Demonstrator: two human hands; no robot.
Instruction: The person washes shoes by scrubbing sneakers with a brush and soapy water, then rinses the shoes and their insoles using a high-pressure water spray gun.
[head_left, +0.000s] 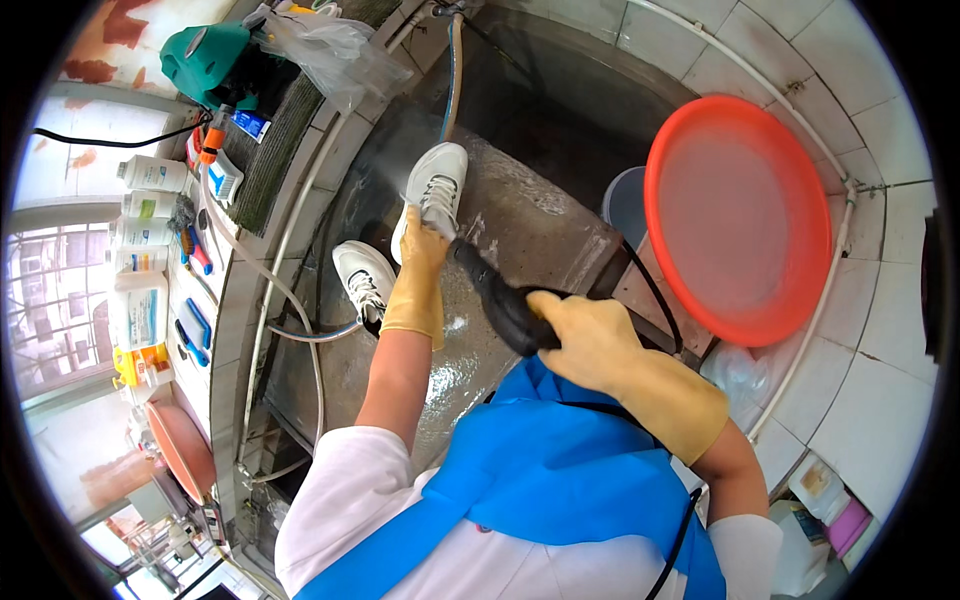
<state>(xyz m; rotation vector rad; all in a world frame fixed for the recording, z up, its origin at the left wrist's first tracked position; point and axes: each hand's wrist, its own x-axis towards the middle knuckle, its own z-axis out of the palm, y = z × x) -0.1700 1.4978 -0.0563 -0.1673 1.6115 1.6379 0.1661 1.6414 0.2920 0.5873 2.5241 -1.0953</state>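
My left hand (421, 247), in a yellow rubber glove, grips a white lace-up sneaker (439, 169) and holds it tilted over the wet slab (517, 195). In my right hand (592, 341), gloved alike, is a black spray gun (506, 304), its nozzle close against the sneaker's laces and my left fingers. Fine mist drifts off the sneaker's left side. The matching sneaker (364, 277) stands to the left of my left wrist, its laces done up. My left fingers partly hide the nozzle tip and the sneaker's rear.
An orange-red basin (739, 217) leans at the right over a grey bucket (624, 199). Along the left ledge stand white bottles (142, 309) and brushes (196, 334). A hose (454, 82) hangs from the tap behind the sneaker; another hose (300, 307) loops down at the left.
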